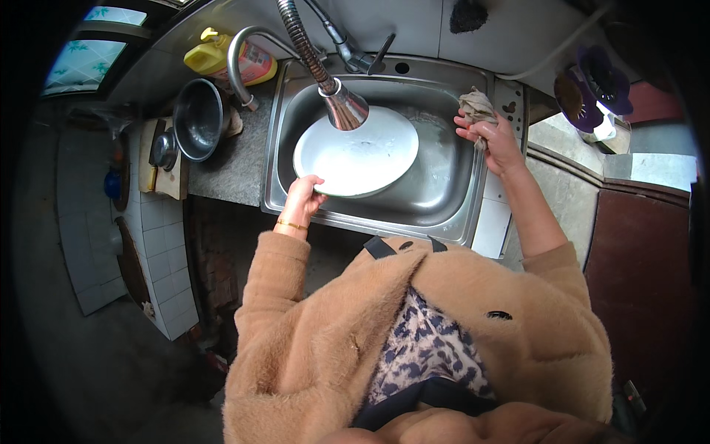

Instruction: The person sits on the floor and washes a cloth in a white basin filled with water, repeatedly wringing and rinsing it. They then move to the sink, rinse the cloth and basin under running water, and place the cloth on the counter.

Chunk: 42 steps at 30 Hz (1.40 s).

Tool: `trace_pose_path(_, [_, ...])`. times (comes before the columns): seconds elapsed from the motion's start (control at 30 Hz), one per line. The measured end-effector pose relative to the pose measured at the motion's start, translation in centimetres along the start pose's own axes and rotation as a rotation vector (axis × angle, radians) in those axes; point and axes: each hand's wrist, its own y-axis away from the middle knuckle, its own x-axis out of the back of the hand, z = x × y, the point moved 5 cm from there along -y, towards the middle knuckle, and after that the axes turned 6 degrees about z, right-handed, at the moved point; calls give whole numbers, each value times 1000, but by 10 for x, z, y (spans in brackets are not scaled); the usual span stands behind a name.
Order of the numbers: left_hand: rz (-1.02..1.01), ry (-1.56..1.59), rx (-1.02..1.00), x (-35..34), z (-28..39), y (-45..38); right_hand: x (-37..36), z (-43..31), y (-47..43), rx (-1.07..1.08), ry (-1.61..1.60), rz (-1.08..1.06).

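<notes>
A white oval plate [360, 152] rests tilted inside the stainless steel sink [444, 183]. At its near left edge my left hand [302, 201] grips the rim, thumb on top and the other fingers underneath. My right hand [496, 141] holds a crumpled, greyish-beige cloth [477, 105] above the sink's right rim, apart from the plate. The flexible faucet's flared metal spray head [346, 108] hangs over the far part of the plate and hides some of it. I see no clear stream of water from it.
Left of the sink, a dark metal bowl [198, 119] leans on its side by a cutting board [172, 180] bearing a small metal bowl [165, 150]. Behind stands a yellow pump bottle [249, 58]. A curved metal spout [236, 61] and a lever tap [358, 58] rise along the sink's back.
</notes>
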Motion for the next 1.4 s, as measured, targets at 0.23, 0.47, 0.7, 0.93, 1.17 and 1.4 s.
trace_pose_path(0.23, [84,-222,-242,-9,18,14,-1,4,2,67,59,-30])
trace_pose_path(0.47, [451,-840,-959,12,99,56,6,10,7,39,29,-40])
trace_pose_path(0.7, [500,-1167,-1217,-12,102,90,6,15,13,16,20,-44])
trace_pose_path(0.93, [521,-1285,-1331,-18,92,92,7,17,18,-4,50,-59])
trace_pose_path(1.17, [565,-1322,-1328,-24,89,95,10,20,20,-17,47,-66])
trace_pose_path(1.4, [565,-1313,-1383,-28,90,100,17,22,22,-16,50,-53])
